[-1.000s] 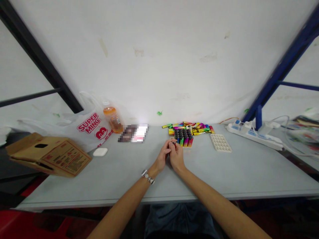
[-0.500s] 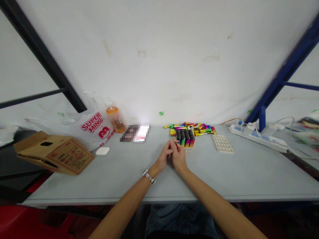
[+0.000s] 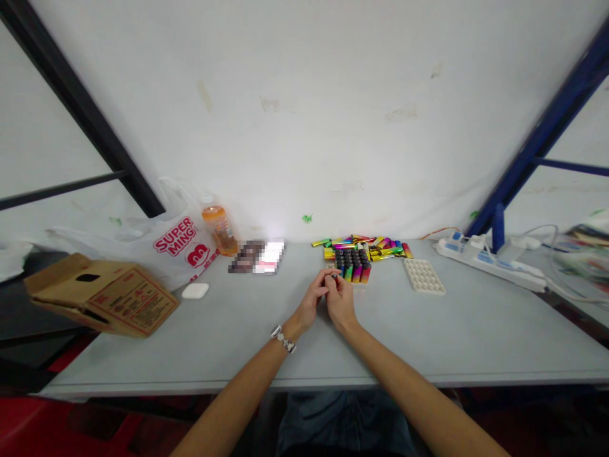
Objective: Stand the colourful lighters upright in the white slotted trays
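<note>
My left hand (image 3: pixel 311 297) and my right hand (image 3: pixel 340 298) meet over the middle of the table, fingers closed together. Between the fingertips shows the small dark top of what looks like a lighter (image 3: pixel 334 276); its body is hidden by the fingers. Just beyond my hands stands a tight block of upright lighters (image 3: pixel 353 265), with black tops and shiny rainbow-coloured bodies. Behind the block lies a loose pile of shiny gold and rainbow sleeves or lighters (image 3: pixel 387 247); which of these cannot be told. A bracelet (image 3: pixel 284 339) circles my left wrist.
An off-white tray with hollows (image 3: pixel 425 277) lies to the right, near a white power strip (image 3: pixel 490 261) with cables. At left are an open cardboard box (image 3: pixel 128 298), a plastic bag (image 3: pixel 164 247), a white case (image 3: pixel 195 291) and an orange drink bottle (image 3: pixel 219 228). Behind the table (image 3: pixel 219 346) rises a wall.
The whole view has shifted very slightly. Both hands stay together in the same place, with only a tiny movement of the fingers.
</note>
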`<move>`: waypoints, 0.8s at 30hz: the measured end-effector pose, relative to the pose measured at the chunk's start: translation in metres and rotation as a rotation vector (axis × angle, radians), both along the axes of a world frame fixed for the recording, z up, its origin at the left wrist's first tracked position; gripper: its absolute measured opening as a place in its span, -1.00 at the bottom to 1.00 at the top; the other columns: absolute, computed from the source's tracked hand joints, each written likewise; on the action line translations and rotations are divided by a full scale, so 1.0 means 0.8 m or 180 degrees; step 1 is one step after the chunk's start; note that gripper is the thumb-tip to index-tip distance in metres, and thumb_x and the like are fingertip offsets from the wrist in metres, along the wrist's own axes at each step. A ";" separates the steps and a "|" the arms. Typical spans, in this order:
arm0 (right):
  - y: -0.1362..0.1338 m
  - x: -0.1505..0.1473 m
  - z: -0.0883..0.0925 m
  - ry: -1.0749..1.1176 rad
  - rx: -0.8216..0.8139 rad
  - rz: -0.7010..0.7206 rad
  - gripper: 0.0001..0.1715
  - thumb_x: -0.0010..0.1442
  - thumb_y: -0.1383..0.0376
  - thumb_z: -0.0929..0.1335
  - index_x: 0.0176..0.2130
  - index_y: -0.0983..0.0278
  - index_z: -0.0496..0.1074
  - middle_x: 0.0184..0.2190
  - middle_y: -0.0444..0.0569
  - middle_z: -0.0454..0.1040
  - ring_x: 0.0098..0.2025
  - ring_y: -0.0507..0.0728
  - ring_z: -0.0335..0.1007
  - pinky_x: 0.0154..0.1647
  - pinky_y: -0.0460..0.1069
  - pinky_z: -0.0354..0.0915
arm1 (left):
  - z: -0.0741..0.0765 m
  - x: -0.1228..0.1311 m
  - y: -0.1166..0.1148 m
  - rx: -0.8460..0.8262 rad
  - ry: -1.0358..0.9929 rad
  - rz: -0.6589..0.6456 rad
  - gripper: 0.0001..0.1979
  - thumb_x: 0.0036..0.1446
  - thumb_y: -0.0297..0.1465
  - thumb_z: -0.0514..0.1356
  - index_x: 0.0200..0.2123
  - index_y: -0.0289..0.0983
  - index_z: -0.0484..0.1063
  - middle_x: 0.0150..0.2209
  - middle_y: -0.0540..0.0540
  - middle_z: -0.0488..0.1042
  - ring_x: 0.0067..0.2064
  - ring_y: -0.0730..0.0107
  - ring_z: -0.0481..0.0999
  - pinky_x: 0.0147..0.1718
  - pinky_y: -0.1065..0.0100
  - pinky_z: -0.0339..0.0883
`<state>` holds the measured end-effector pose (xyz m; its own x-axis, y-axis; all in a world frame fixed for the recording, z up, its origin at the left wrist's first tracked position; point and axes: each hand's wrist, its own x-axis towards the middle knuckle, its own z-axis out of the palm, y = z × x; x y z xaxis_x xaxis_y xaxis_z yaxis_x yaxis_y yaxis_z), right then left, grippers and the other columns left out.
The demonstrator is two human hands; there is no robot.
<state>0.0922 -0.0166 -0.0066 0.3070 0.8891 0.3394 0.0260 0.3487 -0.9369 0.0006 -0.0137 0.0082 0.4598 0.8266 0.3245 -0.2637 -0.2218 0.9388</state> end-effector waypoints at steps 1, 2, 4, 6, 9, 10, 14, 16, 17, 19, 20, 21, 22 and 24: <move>0.000 0.000 0.000 0.0014 -0.0004 0.0009 -0.64 0.16 0.11 0.24 -0.55 0.27 0.24 -0.64 -0.23 0.13 -0.56 -0.01 0.00 -0.53 -0.07 -0.01 | 0.000 0.000 0.000 0.0005 0.0000 0.0001 -0.47 0.05 -0.33 0.01 0.11 -0.32 0.32 0.13 -0.18 0.33 0.19 0.02 0.23 0.23 0.11 0.00; 0.000 0.000 -0.001 0.0022 -0.0006 0.0020 -0.64 0.16 0.11 0.24 -0.55 0.27 0.25 -0.64 -0.23 0.13 -0.56 -0.01 0.00 -0.52 -0.07 -0.01 | 0.000 0.000 0.000 0.0013 -0.0002 0.0008 -0.47 0.05 -0.33 0.01 0.11 -0.32 0.32 0.13 -0.18 0.34 0.19 0.02 0.23 0.23 0.11 0.00; 0.000 0.000 -0.001 0.0029 -0.0008 0.0041 -0.64 0.17 0.11 0.24 -0.54 0.28 0.26 -0.64 -0.23 0.13 -0.55 -0.01 0.00 -0.52 -0.08 0.00 | 0.000 0.000 0.001 0.0027 0.0004 0.0020 -0.47 0.04 -0.33 0.01 0.11 -0.32 0.32 0.12 -0.19 0.34 0.19 0.02 0.23 0.22 0.11 0.00; 0.000 0.000 -0.001 0.0040 -0.0005 0.0053 -0.64 0.17 0.11 0.24 -0.53 0.28 0.27 -0.64 -0.22 0.15 -0.55 -0.01 0.01 -0.52 -0.08 0.00 | 0.000 0.000 0.001 0.0033 0.0014 0.0027 -0.46 0.03 -0.32 0.01 0.10 -0.32 0.32 0.10 -0.19 0.35 0.18 0.01 0.23 0.21 0.11 0.01; 0.000 0.000 -0.002 0.0028 0.0001 0.0049 -0.63 0.18 0.11 0.24 -0.53 0.28 0.27 -0.63 -0.22 0.16 -0.55 -0.01 0.02 -0.52 -0.08 -0.01 | 0.001 0.000 0.000 0.0025 0.0050 0.0037 -0.46 0.02 -0.31 0.01 0.10 -0.32 0.33 0.09 -0.18 0.36 0.17 0.02 0.25 0.20 0.11 0.04; 0.000 0.001 -0.002 0.0012 0.0009 0.0043 -0.63 0.18 0.10 0.24 -0.54 0.28 0.27 -0.63 -0.22 0.16 -0.55 0.00 0.02 -0.52 -0.08 -0.01 | 0.002 0.000 0.000 0.0019 0.0063 0.0040 -0.46 0.03 -0.32 0.01 0.10 -0.32 0.33 0.09 -0.18 0.36 0.17 0.02 0.26 0.20 0.12 0.04; 0.001 0.001 -0.004 -0.0008 0.0041 0.0038 -0.62 0.19 0.10 0.24 -0.54 0.27 0.26 -0.63 -0.21 0.17 -0.54 0.00 0.04 -0.51 -0.08 0.01 | 0.002 0.000 0.000 0.0024 0.0087 0.0045 -0.47 0.03 -0.32 0.01 0.10 -0.31 0.33 0.09 -0.17 0.37 0.16 0.04 0.26 0.20 0.12 0.05; 0.001 0.001 -0.004 0.0010 0.0042 0.0051 -0.62 0.19 0.10 0.24 -0.54 0.28 0.27 -0.62 -0.21 0.18 -0.53 0.00 0.05 -0.51 -0.08 0.02 | 0.002 0.000 0.001 0.0057 0.0076 0.0060 -0.47 0.02 -0.33 0.01 0.09 -0.31 0.34 0.09 -0.17 0.37 0.17 0.03 0.26 0.20 0.12 0.05; 0.001 0.000 -0.005 0.0015 0.0044 0.0056 -0.62 0.19 0.10 0.24 -0.54 0.28 0.27 -0.62 -0.20 0.18 -0.53 0.00 0.06 -0.51 -0.08 0.02 | 0.001 0.000 0.001 0.0082 0.0069 0.0072 -0.47 0.02 -0.34 0.01 0.08 -0.32 0.35 0.09 -0.18 0.37 0.17 0.03 0.26 0.20 0.11 0.05; 0.001 0.000 -0.004 0.0046 0.0047 0.0074 -0.60 0.20 0.08 0.25 -0.52 0.29 0.30 -0.61 -0.20 0.19 -0.52 0.00 0.07 -0.51 -0.08 0.03 | 0.002 -0.001 0.003 0.0157 0.0084 0.0113 -0.49 0.01 -0.36 0.01 0.06 -0.32 0.37 0.08 -0.18 0.38 0.16 0.03 0.27 0.20 0.10 0.06; 0.000 0.000 -0.004 0.0067 0.0035 0.0105 -0.59 0.20 0.07 0.26 -0.51 0.30 0.31 -0.61 -0.19 0.20 -0.52 0.00 0.07 -0.51 -0.08 0.03 | 0.003 -0.002 0.003 0.0214 0.0118 0.0153 -0.50 0.02 -0.37 0.01 0.05 -0.32 0.38 0.07 -0.18 0.39 0.15 0.04 0.29 0.19 0.10 0.08; -0.001 0.000 -0.003 0.0088 0.0014 0.0160 -0.59 0.20 0.05 0.26 -0.50 0.30 0.33 -0.61 -0.19 0.21 -0.52 0.01 0.08 -0.51 -0.08 0.04 | 0.004 -0.004 0.003 0.0274 0.0176 0.0202 -0.52 0.02 -0.38 0.02 0.04 -0.32 0.38 0.06 -0.17 0.39 0.13 0.05 0.30 0.17 0.11 0.11; -0.001 0.000 -0.001 0.0113 -0.0010 0.0229 -0.58 0.21 0.04 0.27 -0.48 0.31 0.34 -0.60 -0.19 0.22 -0.52 0.01 0.09 -0.51 -0.09 0.05 | 0.006 -0.005 0.003 0.0333 0.0250 0.0259 -0.53 0.04 -0.39 0.03 0.04 -0.31 0.38 0.05 -0.17 0.39 0.10 0.07 0.33 0.14 0.12 0.16; -0.004 0.001 0.002 0.0173 -0.0030 0.0369 -0.56 0.21 0.01 0.28 -0.42 0.32 0.39 -0.57 -0.16 0.28 -0.50 0.02 0.14 -0.50 -0.09 0.08 | 0.012 -0.009 0.003 0.0498 0.0418 0.0402 -0.57 0.07 -0.41 0.06 0.04 -0.29 0.37 0.03 -0.17 0.39 0.04 0.13 0.37 0.05 0.17 0.26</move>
